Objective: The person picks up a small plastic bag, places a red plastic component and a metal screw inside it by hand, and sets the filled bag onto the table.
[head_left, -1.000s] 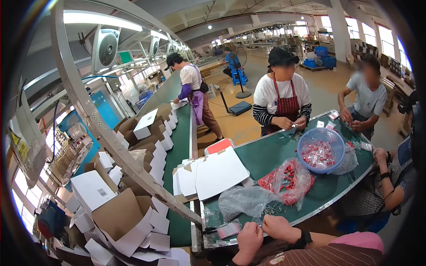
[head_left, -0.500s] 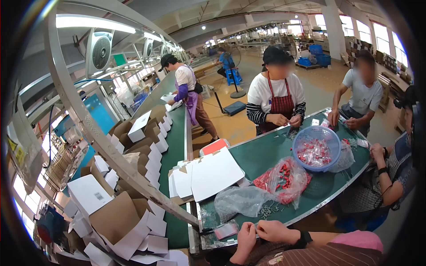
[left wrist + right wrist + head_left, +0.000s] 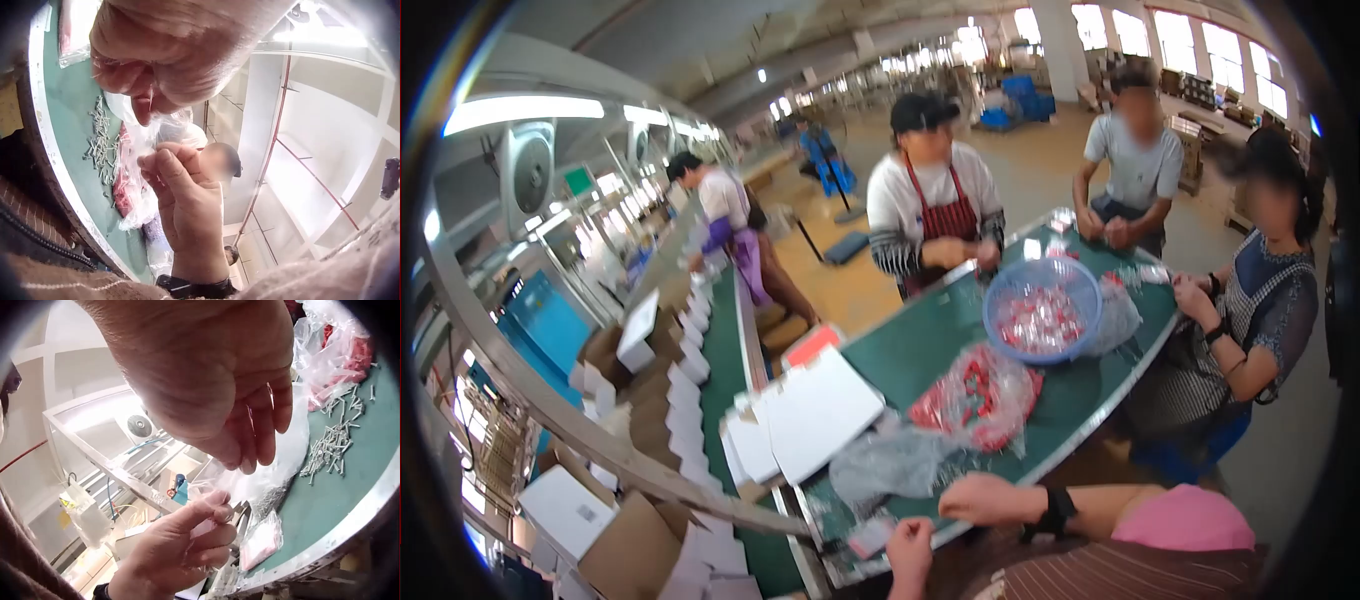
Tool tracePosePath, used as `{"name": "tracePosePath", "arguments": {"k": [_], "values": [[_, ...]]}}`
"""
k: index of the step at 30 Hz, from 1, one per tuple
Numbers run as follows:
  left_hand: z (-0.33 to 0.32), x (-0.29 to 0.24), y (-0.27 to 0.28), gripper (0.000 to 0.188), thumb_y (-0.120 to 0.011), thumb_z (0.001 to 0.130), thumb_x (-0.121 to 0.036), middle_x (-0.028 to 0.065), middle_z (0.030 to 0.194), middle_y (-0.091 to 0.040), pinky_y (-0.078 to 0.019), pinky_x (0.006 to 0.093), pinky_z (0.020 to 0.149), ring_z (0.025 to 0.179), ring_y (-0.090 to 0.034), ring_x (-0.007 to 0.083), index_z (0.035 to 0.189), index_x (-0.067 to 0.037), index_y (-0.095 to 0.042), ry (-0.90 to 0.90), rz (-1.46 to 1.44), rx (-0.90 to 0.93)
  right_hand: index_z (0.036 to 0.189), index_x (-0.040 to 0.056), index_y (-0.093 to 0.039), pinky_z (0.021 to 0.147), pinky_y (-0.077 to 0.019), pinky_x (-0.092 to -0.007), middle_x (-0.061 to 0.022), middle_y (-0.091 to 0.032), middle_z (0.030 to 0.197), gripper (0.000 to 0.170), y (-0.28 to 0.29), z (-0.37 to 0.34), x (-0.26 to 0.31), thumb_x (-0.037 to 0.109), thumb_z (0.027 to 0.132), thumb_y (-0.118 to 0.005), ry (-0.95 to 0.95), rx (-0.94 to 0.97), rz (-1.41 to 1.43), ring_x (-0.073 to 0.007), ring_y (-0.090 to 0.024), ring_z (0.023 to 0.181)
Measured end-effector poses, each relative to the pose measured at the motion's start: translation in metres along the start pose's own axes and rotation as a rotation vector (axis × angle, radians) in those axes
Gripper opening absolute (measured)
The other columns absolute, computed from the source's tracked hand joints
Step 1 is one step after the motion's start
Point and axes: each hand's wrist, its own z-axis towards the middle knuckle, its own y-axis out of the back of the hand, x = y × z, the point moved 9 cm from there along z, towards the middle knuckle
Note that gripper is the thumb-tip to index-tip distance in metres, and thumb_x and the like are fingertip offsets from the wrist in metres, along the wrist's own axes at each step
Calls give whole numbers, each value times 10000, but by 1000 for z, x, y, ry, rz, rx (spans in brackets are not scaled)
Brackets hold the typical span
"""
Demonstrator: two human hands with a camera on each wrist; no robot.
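Observation:
My left hand [image 3: 910, 548] is near the table's front edge, its thumb and fingers curled on thin clear plastic film [image 3: 203, 526], apparently a small bag. Close by, my right hand [image 3: 980, 498], with a black band at the wrist, has its thumb near its fingertips; I cannot tell whether something small is between them. A pile of small metal screws [image 3: 328, 447] lies on the green table beside the hands. Next to it are a pink-and-clear packet [image 3: 261, 542], a greyish clear bag [image 3: 890, 465] and a bag of red plugs [image 3: 975, 395].
A blue basket [image 3: 1090, 285] of red-filled packets stands farther along the table. White card sheets [image 3: 820, 410] lie to the left, near a metal post [image 3: 630, 455] and rows of open cartons [image 3: 625, 540]. Several people work around the tables.
The head view has swung right, shifting the scene left and bringing the person at the right more into view. My hands, close together before, are now farther apart.

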Motion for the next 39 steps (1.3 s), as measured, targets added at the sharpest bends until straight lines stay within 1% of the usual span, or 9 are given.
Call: {"name": "tracePosePath", "arguments": {"k": [2,4,7,9,11,14,17,19,39], "values": [[-1,2,3,97,-611,768,-109,46,677,-613,-442,245,632,654,-546,95,755,-14,-617,37,106,12,780,106,-603,641,-461,-397,-105,-576,732,123,5,-7,-6,222,764,-565,37,-50,-23,-311,-572,723],[-4,-6,6,94,-596,767,-96,50,679,-614,-439,247,631,647,-548,102,748,-4,-608,40,76,2,802,105,-615,650,-463,-391,-104,-596,776,132,13,-14,-26,218,770,-554,-91,-65,20,-301,-578,755],[-8,-2,7,93,-573,817,-112,28,679,-602,-383,196,458,576,-515,62,796,-22,-582,128,45,35,821,112,-629,673,-471,-389,-96,-611,809,137,32,-22,-66,202,762,-544,-293,-132,-167,-286,-588,787],[-9,1,4,79,-588,807,-97,28,687,-594,-375,194,453,559,-492,57,830,-28,-555,177,-90,28,886,58,-592,697,-475,-404,-134,-581,868,189,33,-28,-90,163,729,-577,-352,-87,-334,-308,-580,821],[-7,10,3,95,-602,799,-87,22,685,-577,-364,187,447,548,-472,50,830,-36,-529,197,-178,33,898,28,-541,695,-474,-418,-160,-542,884,221,32,-30,-100,128,709,-598,-353,-75,-411,-337,-571,813],[-8,9,2,66,-576,805,-50,11,697,-556,-395,198,583,630,-507,69,819,-23,-518,238,-94,61,868,17,-505,686,-474,-422,-171,-523,871,215,15,-24,-107,110,703,-606,-315,-42,-413,-350,-566,797],[-9,16,0,77,-589,799,-58,2,687,-550,-380,189,543,609,-487,56,812,-27,-520,292,-92,66,833,10,-507,671,-477,-424,-179,-529,843,175,12,-9,-95,104,710,-591,-247,-133,-377,-355,-570,765],[-7,17,-3,106,-613,793,-82,-12,638,-517,-354,195,459,543,-446,44,791,-29,-521,218,-112,68,824,10,-511,663,-478,-426,-181,-530,825,158,1,2,-101,99,714,-581,-268,-135,-376,-356,-571,744],[-7,15,-9,122,-619,787,-114,-24,619,-509,-361,197,452,525,-445,42,759,-42,-525,283,-9,80,790,-16,-563,691,-476,-439,-224,-577,806,120,-13,29,-115,56,707,-515,-304,-29,-399,-378,-587,769]]}}
